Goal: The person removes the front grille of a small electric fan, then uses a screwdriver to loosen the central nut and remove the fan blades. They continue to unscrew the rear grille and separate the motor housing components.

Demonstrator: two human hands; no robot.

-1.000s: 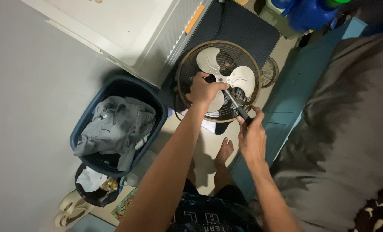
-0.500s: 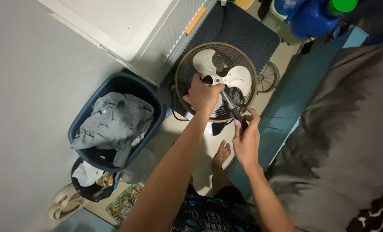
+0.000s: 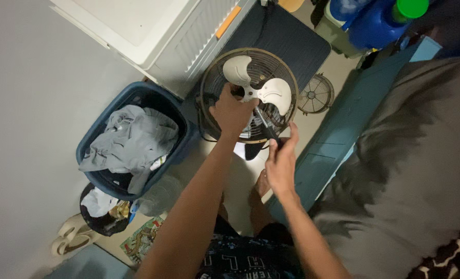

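fan (image 3: 249, 95): three blades; left hand (image 3: 232, 112) grips hub, right hand (image 3: 280, 164) grips one screwdriver (image 3: 264, 127).

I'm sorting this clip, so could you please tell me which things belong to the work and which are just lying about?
In use: fan, its blades, screwdriver, left hand on the hub, right hand on the handle.

Lying about: laundry basket, loose grille, blue jug, sandals, white appliance.

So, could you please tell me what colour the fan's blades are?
The curved plastic fan blades are cream-white, clearest in the head view, inside the round brownish wire guard.
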